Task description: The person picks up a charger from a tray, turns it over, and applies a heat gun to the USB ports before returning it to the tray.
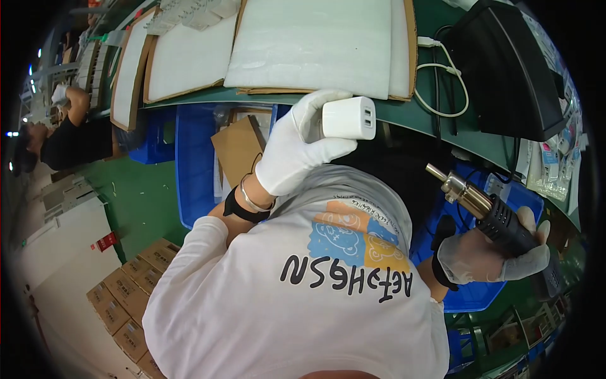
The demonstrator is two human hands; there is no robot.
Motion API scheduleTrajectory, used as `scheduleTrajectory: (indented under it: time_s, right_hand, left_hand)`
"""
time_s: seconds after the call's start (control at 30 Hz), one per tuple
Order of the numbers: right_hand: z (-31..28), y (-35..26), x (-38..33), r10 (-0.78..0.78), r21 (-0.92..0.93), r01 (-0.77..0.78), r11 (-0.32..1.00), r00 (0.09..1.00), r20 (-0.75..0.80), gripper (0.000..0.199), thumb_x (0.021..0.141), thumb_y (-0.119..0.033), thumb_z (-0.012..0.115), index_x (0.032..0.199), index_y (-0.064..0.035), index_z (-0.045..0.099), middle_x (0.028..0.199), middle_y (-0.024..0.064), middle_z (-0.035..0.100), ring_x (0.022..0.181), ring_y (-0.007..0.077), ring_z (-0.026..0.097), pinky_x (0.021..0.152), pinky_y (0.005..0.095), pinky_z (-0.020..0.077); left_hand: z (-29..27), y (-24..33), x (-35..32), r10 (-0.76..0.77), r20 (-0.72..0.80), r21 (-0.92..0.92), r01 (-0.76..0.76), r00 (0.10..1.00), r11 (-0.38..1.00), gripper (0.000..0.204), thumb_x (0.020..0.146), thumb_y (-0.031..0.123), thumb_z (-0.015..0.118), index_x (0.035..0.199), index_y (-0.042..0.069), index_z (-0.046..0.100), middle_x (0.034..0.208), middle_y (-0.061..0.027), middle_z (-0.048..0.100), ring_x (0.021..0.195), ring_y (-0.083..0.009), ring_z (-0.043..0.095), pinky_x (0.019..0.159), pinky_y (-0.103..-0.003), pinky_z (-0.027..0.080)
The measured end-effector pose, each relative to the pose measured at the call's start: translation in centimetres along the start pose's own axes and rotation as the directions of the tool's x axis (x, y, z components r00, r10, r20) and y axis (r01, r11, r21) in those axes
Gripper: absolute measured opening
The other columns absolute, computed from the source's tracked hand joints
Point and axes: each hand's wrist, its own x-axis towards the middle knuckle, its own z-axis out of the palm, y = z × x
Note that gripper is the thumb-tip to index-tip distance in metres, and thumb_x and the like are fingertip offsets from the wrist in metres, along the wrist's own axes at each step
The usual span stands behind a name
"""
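Observation:
My left hand (302,144), in a white glove, grips a white two-port USB charger (344,119) between thumb and fingers. The charger is held up in front of the table edge, its two ports facing right. Over on the right, my gloved right hand (489,256) is wrapped round the black handle of a hot air gun (476,202). The gun's metal nozzle points up and to the left, toward the charger but well apart from it.
White foam-lined cardboard (309,47) lies on the green table (404,120). A white cable (464,95) curls beside a black box-shaped device (505,69). Below the edge sits a blue bin (189,164) holding cardboard. Another person (69,136) works at far left, near stacked cartons (129,297).

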Motion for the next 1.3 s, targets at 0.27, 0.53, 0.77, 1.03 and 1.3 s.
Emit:
scheduleTrajectory:
  time_s: [0.27, 0.53, 0.77, 1.03, 1.3]
  right_hand:
    - [-0.9, 0.2, 1.0, 0.306, 0.492, -0.225, 0.841, 0.948, -0.088, 0.041, 0.091, -0.013, 0.061, 0.128, -0.0176, 0.044, 0.121, 0.0128, 0.053, 0.091, 0.0216, 0.062, 0.069, 0.0285, 0.0583]
    - [1.4, -3.7, 2.9, 0.547, 0.529, -0.346, 0.775, 0.787, -0.287, 0.039, 0.084, -0.039, 0.064, 0.107, -0.0077, 0.058, 0.092, 0.0128, 0.064, 0.082, 0.0187, 0.064, 0.075, 0.0296, 0.0576]
    - [0.8, -2.9, 3.1, 0.634, 0.638, -0.383, 0.668, 0.742, -0.218, 0.034, 0.087, -0.037, 0.062, 0.108, -0.0104, 0.059, 0.101, 0.0124, 0.062, 0.085, 0.0204, 0.064, 0.073, 0.0323, 0.0594]
    - [1.3, -2.6, 3.1, 0.635, 0.69, -0.364, 0.626, 0.752, -0.179, 0.033, 0.09, -0.036, 0.06, 0.112, -0.0107, 0.059, 0.108, 0.015, 0.061, 0.09, 0.0223, 0.064, 0.072, 0.0328, 0.0607]
    - [1.2, -2.9, 2.7, 0.468, 0.565, -0.267, 0.781, 0.848, -0.246, 0.042, 0.09, -0.037, 0.061, 0.112, -0.0019, 0.057, 0.095, 0.0165, 0.063, 0.089, 0.0211, 0.063, 0.077, 0.0315, 0.0564]
  left_hand:
    - [-0.9, -1.1, 0.0, -0.182, 0.261, -0.519, 0.297, 0.948, 0.801, 0.071, 0.069, 0.005, 0.078, 0.13, 0.009, 0.044, 0.118, -0.0134, 0.053, 0.081, -0.0211, 0.057, 0.07, -0.031, 0.046]
    - [-1.0, -1.3, 0.0, -0.067, 0.326, -0.636, 0.271, 0.943, 0.723, 0.066, 0.071, 0.001, 0.075, 0.128, 0.009, 0.043, 0.114, -0.0143, 0.055, 0.084, -0.0208, 0.058, 0.071, -0.031, 0.049]
    - [-1.6, -0.6, -0.3, -0.082, 0.271, -0.607, 0.236, 0.959, 0.759, 0.065, 0.068, 0.005, 0.078, 0.124, 0.014, 0.046, 0.115, -0.013, 0.052, 0.078, -0.0194, 0.054, 0.066, -0.03, 0.042]
    - [-2.8, 0.4, 0.0, -0.02, 0.222, -0.592, 0.151, 0.975, 0.792, 0.063, 0.068, 0.008, 0.08, 0.121, 0.012, 0.046, 0.114, -0.0135, 0.051, 0.077, -0.0194, 0.054, 0.063, -0.029, 0.042]
    - [-12.7, 7.9, 1.7, 0.228, -0.113, 0.411, -0.163, 0.967, 0.897, 0.059, 0.075, 0.006, 0.076, 0.126, 0.002, 0.049, 0.109, -0.01, 0.061, 0.095, -0.0171, 0.062, 0.083, -0.03, 0.052]
